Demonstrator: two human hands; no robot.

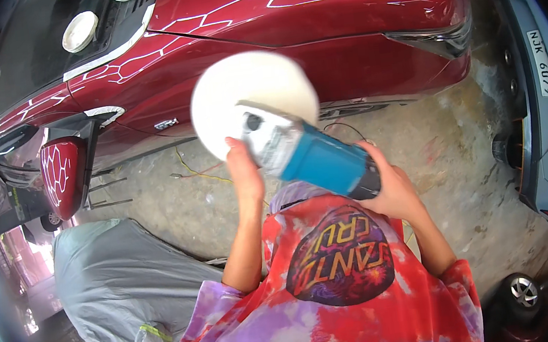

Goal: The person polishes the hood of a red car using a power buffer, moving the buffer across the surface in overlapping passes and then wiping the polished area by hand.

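Note:
Across my body I hold a power polisher (330, 162) with a blue body, a silver head and a dark rear end. Its large round white pad (224, 89) looks slightly blurred and faces the side of a red car (343, 62); I cannot tell whether it touches the paint. My right hand (394, 188) is closed round the dark rear end. At the silver head, my left hand (245, 171) grips the polisher, its thumb up beside the pad and its other fingers mostly hidden.
A red side mirror (61, 175) juts out at left. Tape and a white round container (80, 32) are by the windshield. A grey cover (118, 290) drapes something at lower left. Thin cables (203, 173) lie on the concrete floor. A light blue vehicle (542, 120) stands at right.

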